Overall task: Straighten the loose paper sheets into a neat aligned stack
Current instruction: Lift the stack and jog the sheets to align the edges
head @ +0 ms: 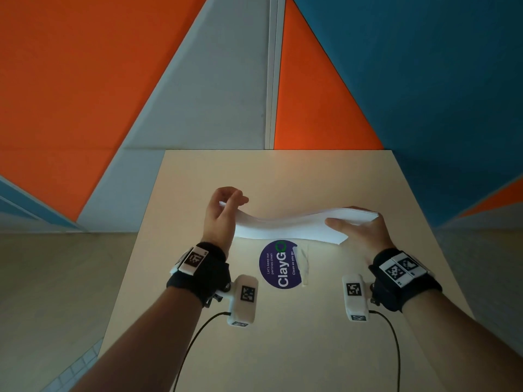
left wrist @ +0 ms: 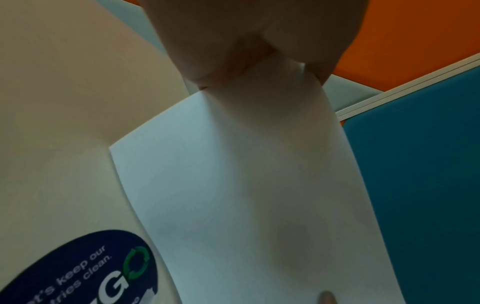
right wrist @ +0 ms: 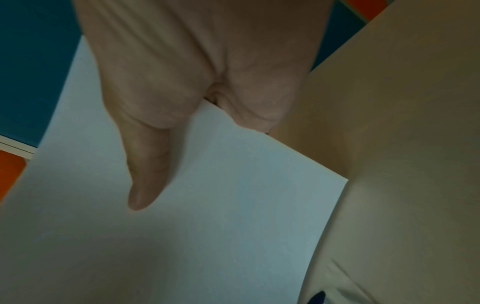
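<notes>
A stack of white paper sheets point(head: 291, 226) hangs in the air above the beige table point(head: 283, 335), sagging in the middle. My left hand point(head: 226, 206) pinches its left end, thumb on top and fingers curled behind. My right hand point(head: 359, 226) grips the right end, thumb lying flat across the top sheet and fingers hidden behind and under the stack. The left wrist view shows the paper point(left wrist: 246, 195) running away from the pinching left hand point(left wrist: 254, 67). The right wrist view shows the thumb of my right hand point(right wrist: 145, 174) on the sheets point(right wrist: 207, 226).
A round dark blue "ClayGo" sticker point(head: 278, 264) lies on the table just below the paper, with a torn strip of clear tape point(head: 302, 263) beside it. Orange, grey and blue wall panels point(head: 198, 80) stand behind the table's far edge. Cables run from both wrist cameras.
</notes>
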### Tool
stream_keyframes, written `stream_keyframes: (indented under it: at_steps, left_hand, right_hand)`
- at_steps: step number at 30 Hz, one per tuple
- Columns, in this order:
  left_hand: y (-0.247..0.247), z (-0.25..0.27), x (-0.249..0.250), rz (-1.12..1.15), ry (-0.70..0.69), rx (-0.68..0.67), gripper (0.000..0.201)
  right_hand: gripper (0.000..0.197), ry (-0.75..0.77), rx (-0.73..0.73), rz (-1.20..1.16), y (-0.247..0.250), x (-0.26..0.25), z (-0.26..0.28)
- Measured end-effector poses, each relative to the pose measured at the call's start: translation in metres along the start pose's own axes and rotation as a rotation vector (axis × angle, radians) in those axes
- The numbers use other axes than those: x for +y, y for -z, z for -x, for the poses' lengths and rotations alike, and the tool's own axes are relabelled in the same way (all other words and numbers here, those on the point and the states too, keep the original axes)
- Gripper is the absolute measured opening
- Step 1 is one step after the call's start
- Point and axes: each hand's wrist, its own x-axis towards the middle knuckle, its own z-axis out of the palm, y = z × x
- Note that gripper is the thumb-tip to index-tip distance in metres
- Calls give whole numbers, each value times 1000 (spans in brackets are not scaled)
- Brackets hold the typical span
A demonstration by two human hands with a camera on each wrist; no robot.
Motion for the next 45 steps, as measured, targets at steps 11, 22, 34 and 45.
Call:
stream_keyframes:
  at_steps: [11,22,34,45]
  left_hand:
    - [-1,9,-4,16,-17,-8,20]
    - [-1,7,0,29,63,25,21]
    - [-4,-4,3,8,108,33,17]
    - [-7,-10,6,-42,129,15,20]
  right_hand:
    - [14,-39,47,-15,-3,6,3]
    - [36,-64,17,24,1,15,-1]
    - [14,-67,16,58,-3,10,1]
    - [15,-48,-25,128,-1,6,2]
